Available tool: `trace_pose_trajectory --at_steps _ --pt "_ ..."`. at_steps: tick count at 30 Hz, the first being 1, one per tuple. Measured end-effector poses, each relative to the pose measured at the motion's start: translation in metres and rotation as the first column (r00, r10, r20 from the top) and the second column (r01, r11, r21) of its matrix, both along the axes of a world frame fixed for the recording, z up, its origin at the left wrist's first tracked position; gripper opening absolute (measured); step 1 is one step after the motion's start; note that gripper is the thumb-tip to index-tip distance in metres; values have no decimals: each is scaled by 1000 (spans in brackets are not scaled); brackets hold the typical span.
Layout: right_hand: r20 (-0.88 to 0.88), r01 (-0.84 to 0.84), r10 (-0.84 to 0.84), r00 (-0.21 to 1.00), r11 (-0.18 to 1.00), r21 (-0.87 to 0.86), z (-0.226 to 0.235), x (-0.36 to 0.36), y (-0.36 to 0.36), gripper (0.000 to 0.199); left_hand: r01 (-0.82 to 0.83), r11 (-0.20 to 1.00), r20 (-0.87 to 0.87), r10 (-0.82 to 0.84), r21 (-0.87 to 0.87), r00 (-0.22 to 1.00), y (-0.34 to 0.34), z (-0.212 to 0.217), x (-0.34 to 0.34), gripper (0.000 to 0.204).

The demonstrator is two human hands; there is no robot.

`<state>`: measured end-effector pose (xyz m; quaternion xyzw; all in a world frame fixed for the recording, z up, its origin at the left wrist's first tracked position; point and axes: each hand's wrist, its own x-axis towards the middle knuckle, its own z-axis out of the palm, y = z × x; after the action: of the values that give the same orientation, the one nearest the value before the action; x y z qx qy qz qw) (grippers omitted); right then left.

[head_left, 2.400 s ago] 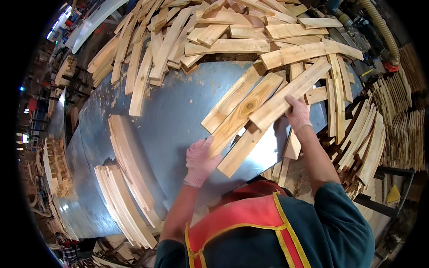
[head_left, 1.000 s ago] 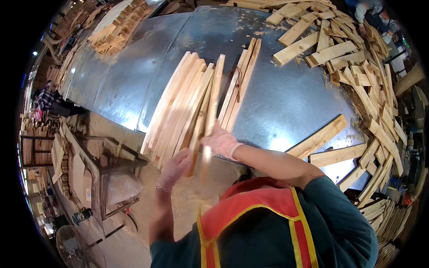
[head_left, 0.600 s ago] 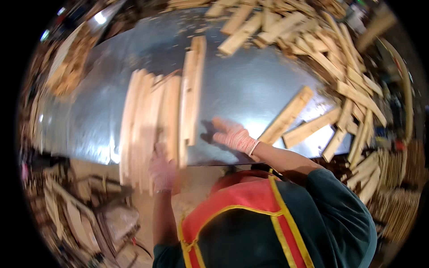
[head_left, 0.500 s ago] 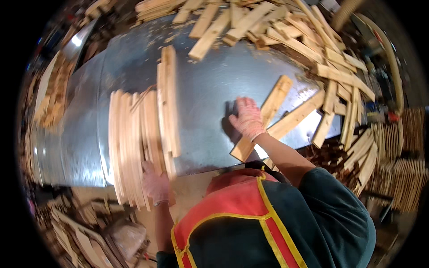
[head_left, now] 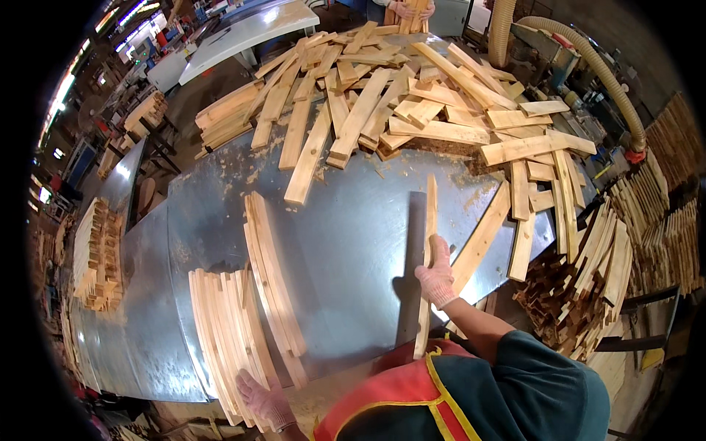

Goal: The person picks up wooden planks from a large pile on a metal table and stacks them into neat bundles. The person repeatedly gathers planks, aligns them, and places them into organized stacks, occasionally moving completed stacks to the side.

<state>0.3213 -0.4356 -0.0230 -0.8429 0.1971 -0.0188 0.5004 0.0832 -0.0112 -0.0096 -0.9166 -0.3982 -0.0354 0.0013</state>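
Observation:
My right hand (head_left: 437, 278), in a pale pinkish glove, grips a wooden slat (head_left: 430, 220) near its middle. The slat stands on its narrow edge and casts a shadow on the metal table to its left. My left hand (head_left: 263, 400), gloved alike, rests with fingers apart at the near end of a row of slats (head_left: 224, 331) set side by side on edge. Just right of that row, a few more slats (head_left: 272, 279) stand together, shifted farther back. One loose slat (head_left: 482, 235) lies slanted to the right of my right hand.
A jumbled heap of slats (head_left: 368, 103) covers the far side of the metal table (head_left: 353, 220). Stacked wood (head_left: 99, 253) sits at the left. More slats (head_left: 581, 287) are piled beyond the right edge. Another person's gloved hands (head_left: 403, 10) hold wood at the far end.
My right hand has closed on a slat that lay flat and tipped it onto its edge. My left hand stays by the row's near end. The view has tilted up, showing more of the room.

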Motion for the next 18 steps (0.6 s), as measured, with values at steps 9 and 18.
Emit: trace_pose_trajectory --at_steps 9,18 --pt "631 -294 262 730 954 -55 218 308 -45 88 583 800 21 -587 -143 810 -167 25 125 82" --pt "-193 -199 70 979 560 -804 -35 79 -192 86 -124 940 -50 114 -317 992 -80 33 178 98"
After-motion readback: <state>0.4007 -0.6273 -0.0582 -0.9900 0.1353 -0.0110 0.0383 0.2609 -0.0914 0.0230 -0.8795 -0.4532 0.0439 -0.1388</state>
